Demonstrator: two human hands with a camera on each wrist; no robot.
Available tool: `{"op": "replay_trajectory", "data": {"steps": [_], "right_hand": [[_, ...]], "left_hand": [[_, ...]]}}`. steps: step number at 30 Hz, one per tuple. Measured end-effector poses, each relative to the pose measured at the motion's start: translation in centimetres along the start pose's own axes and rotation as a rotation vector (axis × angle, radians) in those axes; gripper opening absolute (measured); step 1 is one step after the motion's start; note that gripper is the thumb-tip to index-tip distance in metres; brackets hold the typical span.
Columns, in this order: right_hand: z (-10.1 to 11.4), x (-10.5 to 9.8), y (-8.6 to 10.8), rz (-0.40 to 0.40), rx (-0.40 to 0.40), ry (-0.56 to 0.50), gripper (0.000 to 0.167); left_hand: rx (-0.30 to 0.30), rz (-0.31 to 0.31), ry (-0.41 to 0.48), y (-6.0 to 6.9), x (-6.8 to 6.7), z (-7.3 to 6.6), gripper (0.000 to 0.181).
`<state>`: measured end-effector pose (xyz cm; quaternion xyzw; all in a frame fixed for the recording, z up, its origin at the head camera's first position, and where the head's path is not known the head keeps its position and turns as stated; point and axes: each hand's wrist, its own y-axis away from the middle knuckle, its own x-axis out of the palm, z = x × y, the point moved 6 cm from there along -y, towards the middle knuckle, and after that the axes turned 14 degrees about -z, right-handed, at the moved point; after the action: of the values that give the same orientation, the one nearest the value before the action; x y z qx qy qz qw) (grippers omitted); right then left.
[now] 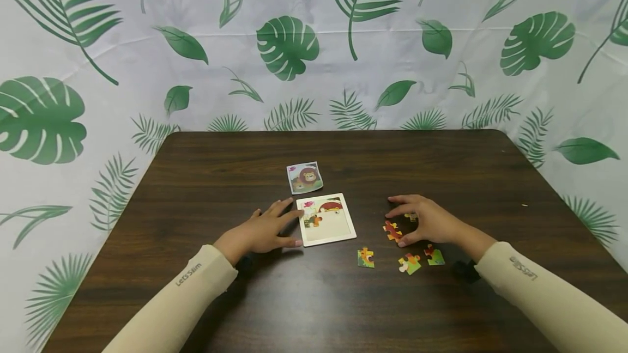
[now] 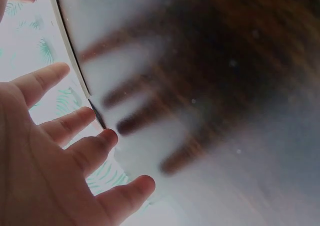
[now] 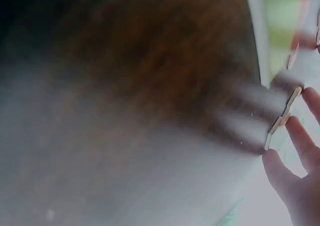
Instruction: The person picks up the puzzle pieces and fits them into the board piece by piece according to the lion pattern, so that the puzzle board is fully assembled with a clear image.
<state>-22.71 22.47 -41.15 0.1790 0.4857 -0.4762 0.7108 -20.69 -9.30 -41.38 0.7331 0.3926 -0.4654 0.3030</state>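
In the head view my left hand [image 1: 267,230] rests beside the left edge of a small wooden puzzle tray [image 1: 333,230], fingers spread, fingertips at the frame. A few picture pieces fill the tray's upper part and left side. My right hand [image 1: 432,222] is over the table to the right, thumb and fingers apart on either side of a red-and-orange puzzle piece [image 1: 392,230]. Another piece [image 1: 411,216] is partly hidden by that hand. In the right wrist view, fingertips [image 3: 295,123] lie along a thin piece edge [image 3: 281,122]; whether they grip it is unclear.
Loose puzzle pieces lie nearer the front: an orange one [image 1: 365,258], a pink-and-green one [image 1: 411,265] and a red-and-green one [image 1: 434,256]. Behind the tray lies a lion picture card [image 1: 305,177]. A leaf-print cloth [image 1: 314,86] hangs beyond the dark wooden table [image 1: 235,157].
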Motion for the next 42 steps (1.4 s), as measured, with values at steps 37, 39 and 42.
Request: {"op": "replay_trajectory", "data": {"steps": [37,39,42], "right_hand": [[9.6,6.1,-9.3,-0.046,-0.076,-0.043,0.042],[9.5,6.4,-9.4,-0.039,-0.061,-0.025,0.042],[9.5,6.7,-9.4,-0.034,-0.056,-0.020,0.042]], "left_hand": [[0.050,-0.006,-0.012,-0.5,0.2,-1.6,0.074],[0.056,-0.009,-0.014,-0.6,0.2,-1.8,0.075],[0.060,-0.010,-0.019,-0.7,0.2,-1.9,0.074]]}}
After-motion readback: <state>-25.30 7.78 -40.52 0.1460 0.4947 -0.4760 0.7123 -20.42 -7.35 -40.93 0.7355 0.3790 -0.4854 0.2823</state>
